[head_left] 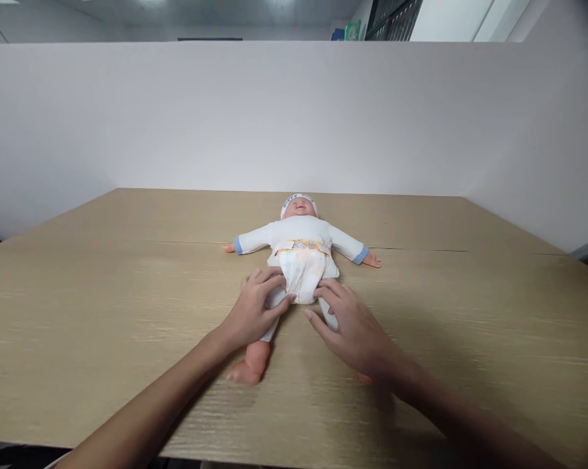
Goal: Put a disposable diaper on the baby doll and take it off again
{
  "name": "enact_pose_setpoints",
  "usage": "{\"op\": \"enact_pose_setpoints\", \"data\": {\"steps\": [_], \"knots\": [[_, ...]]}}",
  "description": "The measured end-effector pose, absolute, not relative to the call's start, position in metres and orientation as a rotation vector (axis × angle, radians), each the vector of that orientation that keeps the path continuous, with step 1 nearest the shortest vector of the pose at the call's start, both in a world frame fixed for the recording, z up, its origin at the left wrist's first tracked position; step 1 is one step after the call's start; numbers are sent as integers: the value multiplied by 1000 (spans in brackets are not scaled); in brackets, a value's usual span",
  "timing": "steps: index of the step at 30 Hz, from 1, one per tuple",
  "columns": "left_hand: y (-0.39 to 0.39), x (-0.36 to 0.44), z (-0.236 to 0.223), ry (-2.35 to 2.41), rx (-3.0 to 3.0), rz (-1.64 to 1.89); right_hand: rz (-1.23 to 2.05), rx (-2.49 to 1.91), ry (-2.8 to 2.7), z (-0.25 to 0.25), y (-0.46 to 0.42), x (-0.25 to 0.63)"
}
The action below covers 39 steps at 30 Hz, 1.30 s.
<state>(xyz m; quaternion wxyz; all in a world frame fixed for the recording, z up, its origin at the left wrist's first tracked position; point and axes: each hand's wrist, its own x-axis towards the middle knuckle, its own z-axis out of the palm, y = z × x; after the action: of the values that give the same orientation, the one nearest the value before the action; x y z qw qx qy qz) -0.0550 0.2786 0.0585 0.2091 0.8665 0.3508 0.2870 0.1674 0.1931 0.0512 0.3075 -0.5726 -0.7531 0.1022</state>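
Note:
A baby doll lies on its back on a wooden table, head away from me, arms spread out. It wears a white top with blue cuffs, a white headband and a white diaper. My left hand curls around the doll's left-side thigh at the diaper's leg opening. My right hand rests over the other leg, with fingers bent at the diaper's edge. One bare foot of the doll shows below my left hand; the other leg is mostly hidden under my right hand.
White partition walls enclose the table on the far side and both flanks. A seam runs across the tabletop behind the doll. The table's near edge lies just under my forearms.

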Motion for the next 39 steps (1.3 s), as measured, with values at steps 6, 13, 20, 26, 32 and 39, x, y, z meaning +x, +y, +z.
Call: {"op": "enact_pose_setpoints", "data": {"steps": [6,13,20,26,32,39], "knots": [[283,-51,53,1032,2198,849,403,-1561,-1891,54,198,164],[295,-53,36,943,1884,917,565,-1621,-1631,54,206,173],[289,-55,41,1061,1837,942,541,-1661,-1580,58,204,180],[286,-55,50,1037,1979,800,577,-1689,-1617,63,201,181],[287,-55,54,889,1724,757,503,-1628,-1798,64,199,186],[287,-59,60,839,1480,719,552,-1685,-1717,61,194,182]]}}
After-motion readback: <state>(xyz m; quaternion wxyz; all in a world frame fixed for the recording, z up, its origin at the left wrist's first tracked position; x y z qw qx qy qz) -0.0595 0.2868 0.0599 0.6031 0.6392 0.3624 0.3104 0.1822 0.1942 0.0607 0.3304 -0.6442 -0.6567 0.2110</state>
